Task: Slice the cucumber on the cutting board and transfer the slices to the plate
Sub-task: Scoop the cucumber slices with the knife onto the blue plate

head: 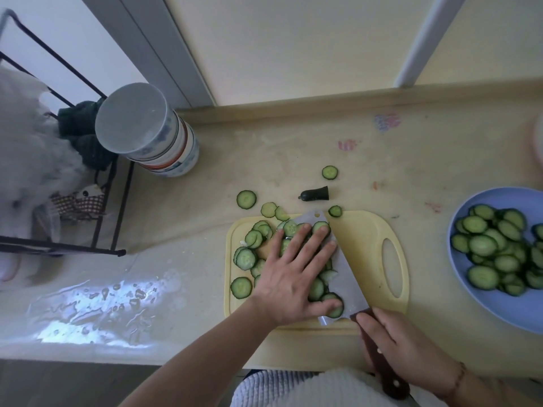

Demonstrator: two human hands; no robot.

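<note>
With the left hand (289, 274) spread flat pressing slices (245, 258) onto the knife (342, 274) the right hand (402, 351) is gripping, slices are risking sliding onto the desk (293, 160).

No readable text, label, brand, number or sign shows anywhere in the head view.

Left hand (291, 277) flat on slices (245, 258) beside cleaver (342, 277)

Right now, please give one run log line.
left hand: presses slices onto cleaver | right hand: grips handle | plate: partly filled
</note>
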